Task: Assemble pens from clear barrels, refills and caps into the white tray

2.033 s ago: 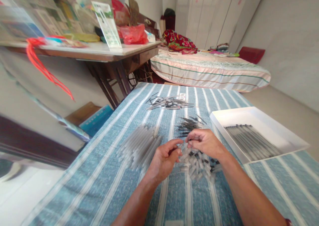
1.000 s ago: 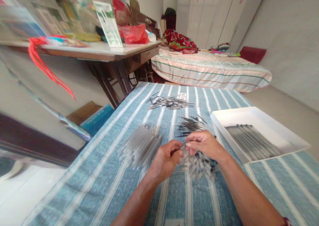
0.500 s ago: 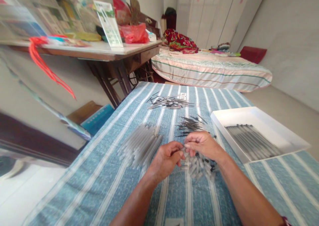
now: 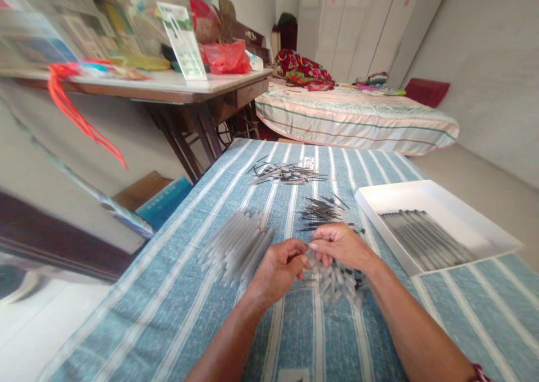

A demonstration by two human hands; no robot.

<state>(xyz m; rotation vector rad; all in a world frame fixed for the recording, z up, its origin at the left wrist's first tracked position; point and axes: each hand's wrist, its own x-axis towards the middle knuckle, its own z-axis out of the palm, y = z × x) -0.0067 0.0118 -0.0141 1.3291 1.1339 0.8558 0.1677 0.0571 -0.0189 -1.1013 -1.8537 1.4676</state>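
Both hands, left hand point(image 4: 278, 270) and right hand point(image 4: 341, 246), pinch shut on a small, light, stiff pen part point(image 4: 307, 254) above the near pile of caps point(image 4: 337, 281) on the desk point(image 4: 295, 337), best taken at its ends.

On the blue-striped cloth-covered bench point(image 4: 177, 292), a heap of translucent plastic tubes point(image 4: 236, 246) is lying left of the hands; a pile of small clear caps point(image 4: 337, 284) is sitting beneath them, thin dark refills point(image 4: 320, 209) behind, a shallow white plastic tray point(image 4: 438, 199) to the right.

small clear caps point(image 4: 334, 281) | loose heap on striped cloth | under both hands
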